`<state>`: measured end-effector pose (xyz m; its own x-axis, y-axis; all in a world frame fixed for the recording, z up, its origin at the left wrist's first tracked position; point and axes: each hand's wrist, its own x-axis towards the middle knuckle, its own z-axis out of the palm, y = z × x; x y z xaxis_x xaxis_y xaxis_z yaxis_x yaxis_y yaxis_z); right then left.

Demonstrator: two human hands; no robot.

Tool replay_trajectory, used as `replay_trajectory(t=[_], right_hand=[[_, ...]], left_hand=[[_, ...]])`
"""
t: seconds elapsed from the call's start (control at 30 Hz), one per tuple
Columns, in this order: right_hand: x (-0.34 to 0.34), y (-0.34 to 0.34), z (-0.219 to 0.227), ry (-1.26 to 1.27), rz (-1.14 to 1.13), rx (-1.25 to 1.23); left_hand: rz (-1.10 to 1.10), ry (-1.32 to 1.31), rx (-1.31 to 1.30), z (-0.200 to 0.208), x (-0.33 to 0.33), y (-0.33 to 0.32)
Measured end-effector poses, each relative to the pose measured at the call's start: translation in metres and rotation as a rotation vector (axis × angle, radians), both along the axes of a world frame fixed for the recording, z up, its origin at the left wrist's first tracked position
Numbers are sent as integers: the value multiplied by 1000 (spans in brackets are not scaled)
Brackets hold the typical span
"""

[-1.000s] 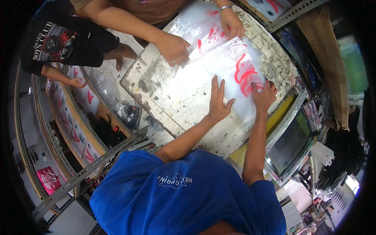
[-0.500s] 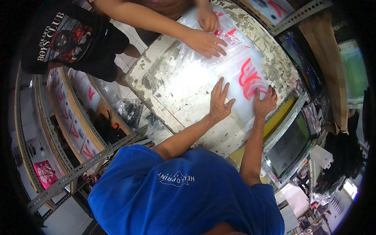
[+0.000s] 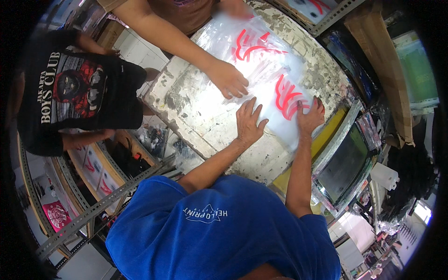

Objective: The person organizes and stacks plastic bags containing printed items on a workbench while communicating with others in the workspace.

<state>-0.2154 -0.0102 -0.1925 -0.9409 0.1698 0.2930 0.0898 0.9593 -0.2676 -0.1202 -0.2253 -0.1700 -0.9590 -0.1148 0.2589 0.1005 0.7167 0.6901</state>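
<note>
A clear plastic sheet point(image 3: 280, 122) with a red printed shape lies on a worn white tabletop point(image 3: 186, 116). Spread fingers of my left hand point(image 3: 250, 125) rest flat at the sheet's left edge. On its right edge lies my right hand point(image 3: 311, 117), thumb and fingers apart, beside the red print. Farther off, more crumpled clear plastic point(image 3: 259, 58) with a red print overlaps the sheet. A co-worker's hand point(image 3: 227, 79) touches the plastic just beyond my left hand; their other hand point(image 3: 235, 9) is at the far edge, partly blurred.
Framed printing screens point(image 3: 343, 163) stand close by the table's right side. On the left, a metal-edged rack point(image 3: 100, 196) holds printed panels. A person in a black shirt point(image 3: 77, 91) stands at the far left. Cardboard point(image 3: 385, 74) leans at the right.
The co-worker's near hand has slid left and toward me over the plastic, leaving the farther red print more exposed. My hands shift slightly left. The person in black has come lower in view.
</note>
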Motion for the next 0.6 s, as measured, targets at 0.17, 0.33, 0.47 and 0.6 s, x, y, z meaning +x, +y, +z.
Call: replay_trajectory(t=[0.17,0.33,0.47,0.6], right_hand=[[-1,-1,-1,5,-17,27],[-1,-3,10,-25,0,-17],[-18,-19,36,-21,-67,58],[-69,-13,16,162,244,-184]], left_hand=[[-3,25,-32,-1,-1,0],[2,50,-29,-3,1,0],[-5,41,-22,-4,3,-1],[-20,63,-44,-3,3,1]])
